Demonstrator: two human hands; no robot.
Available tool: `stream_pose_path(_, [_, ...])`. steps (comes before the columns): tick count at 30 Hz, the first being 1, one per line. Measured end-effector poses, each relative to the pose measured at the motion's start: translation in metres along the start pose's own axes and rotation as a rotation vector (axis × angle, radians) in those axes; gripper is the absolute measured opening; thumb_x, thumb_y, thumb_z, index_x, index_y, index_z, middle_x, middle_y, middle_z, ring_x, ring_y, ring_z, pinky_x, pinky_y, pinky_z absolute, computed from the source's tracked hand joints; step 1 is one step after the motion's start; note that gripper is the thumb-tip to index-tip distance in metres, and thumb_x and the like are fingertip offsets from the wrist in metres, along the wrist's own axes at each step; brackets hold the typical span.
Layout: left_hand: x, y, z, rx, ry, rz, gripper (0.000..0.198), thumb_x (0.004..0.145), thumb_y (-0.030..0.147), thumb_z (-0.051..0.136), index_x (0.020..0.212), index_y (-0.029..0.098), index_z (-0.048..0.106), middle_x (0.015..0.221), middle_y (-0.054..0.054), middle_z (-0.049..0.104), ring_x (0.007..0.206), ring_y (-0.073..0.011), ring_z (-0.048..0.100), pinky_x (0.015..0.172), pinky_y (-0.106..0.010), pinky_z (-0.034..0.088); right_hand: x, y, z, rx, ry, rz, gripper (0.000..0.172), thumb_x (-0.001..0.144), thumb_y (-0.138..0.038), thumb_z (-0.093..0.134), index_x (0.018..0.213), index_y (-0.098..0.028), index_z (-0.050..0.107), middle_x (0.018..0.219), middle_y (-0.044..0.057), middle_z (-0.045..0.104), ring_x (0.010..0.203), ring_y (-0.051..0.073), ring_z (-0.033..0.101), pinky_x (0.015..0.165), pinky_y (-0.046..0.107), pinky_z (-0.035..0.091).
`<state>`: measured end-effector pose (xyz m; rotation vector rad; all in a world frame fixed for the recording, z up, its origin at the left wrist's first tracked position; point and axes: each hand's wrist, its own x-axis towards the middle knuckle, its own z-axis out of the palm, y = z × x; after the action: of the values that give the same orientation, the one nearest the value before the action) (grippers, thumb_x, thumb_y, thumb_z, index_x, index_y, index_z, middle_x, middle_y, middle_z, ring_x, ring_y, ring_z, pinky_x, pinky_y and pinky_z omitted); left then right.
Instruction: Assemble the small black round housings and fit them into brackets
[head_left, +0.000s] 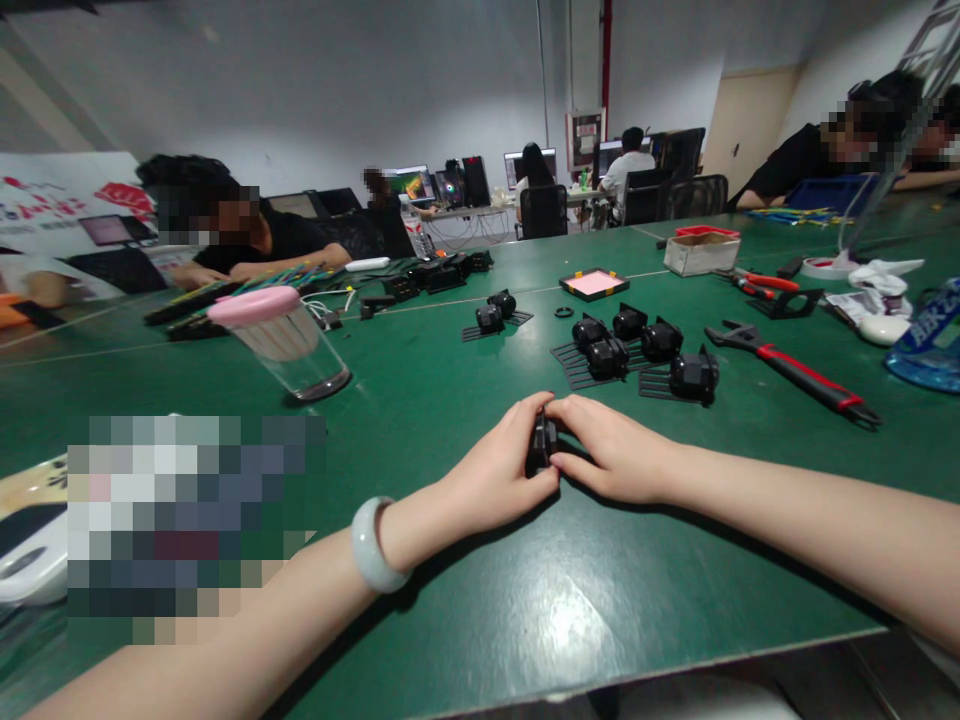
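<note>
Between my two hands, low over the green table, is a small black plastic part, mostly covered by fingers. My left hand is closed around its left side, fingers over the far edge and thumb at the near edge. From the right, my right hand grips the same part with thumb and fingertips. Beyond my hands lie several black housings with flat slotted plates, one of them a black housing at the right of the group. A black ring lies behind them.
On the right are an adjustable wrench, red-handled pliers, a white box and a blue-labelled bottle. A pink-lidded cup stands on the left. A pink-topped tray sits farther back. Other people sit around the table.
</note>
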<state>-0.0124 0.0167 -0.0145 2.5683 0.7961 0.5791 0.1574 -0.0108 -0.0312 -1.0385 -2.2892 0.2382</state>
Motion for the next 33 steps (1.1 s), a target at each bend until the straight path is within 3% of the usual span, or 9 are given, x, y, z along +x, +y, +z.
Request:
stream_pose_path(26, [-0.0002,-0.0015,0.0001,0.021,-0.019,-0.009,0.060,0.070,0.018,0.052,0.123,0.013,0.024,0.123,-0.012,0.039,0.112,-0.0210,0.040,0.097,-0.035,0.033,0.0000,-0.0006,-0.0008,-0.027,-0.014,0.012,0.037,0.077,-0.021,0.049,0.111,-0.012,0.037,0.102,0.012,0.050,0.095,0.021,0.045,0.084,0.039,0.039])
stream_pose_path(33, [-0.0001,-0.0036,0.0019,0.028,-0.028,-0.017,0.062,0.069,0.018,0.052,0.123,0.012,0.023,0.124,-0.013,0.038,0.113,-0.0217,0.039,0.097,-0.036,0.033,0.0008,-0.0013,-0.0015,-0.037,-0.028,0.028,0.030,0.080,-0.023,0.046,0.106,-0.012,0.040,0.098,0.011,0.051,0.091,0.020,0.046,0.081,0.038,0.040])
